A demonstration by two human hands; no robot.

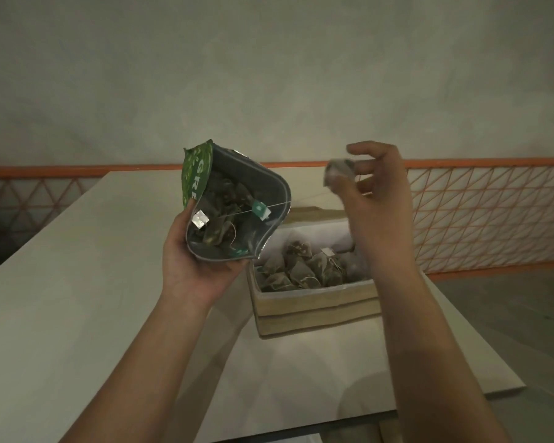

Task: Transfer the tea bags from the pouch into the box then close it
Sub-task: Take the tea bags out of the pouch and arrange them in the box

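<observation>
My left hand (199,266) grips the bottom of a green foil pouch (237,206), tilted with its open mouth facing me; several tea bags lie inside. My right hand (378,199) pinches one tea bag (338,174) above the box. Its thin string runs taut back to a green tag (260,211) still at the pouch mouth. The open tan cardboard box (317,305) stands on the white table (77,282) below and between my hands, with several tea bags (304,266) in it.
The table's right edge runs close to the box. An orange mesh railing (480,215) stands behind the table, and a plain wall is beyond it. A grey floor lies to the right.
</observation>
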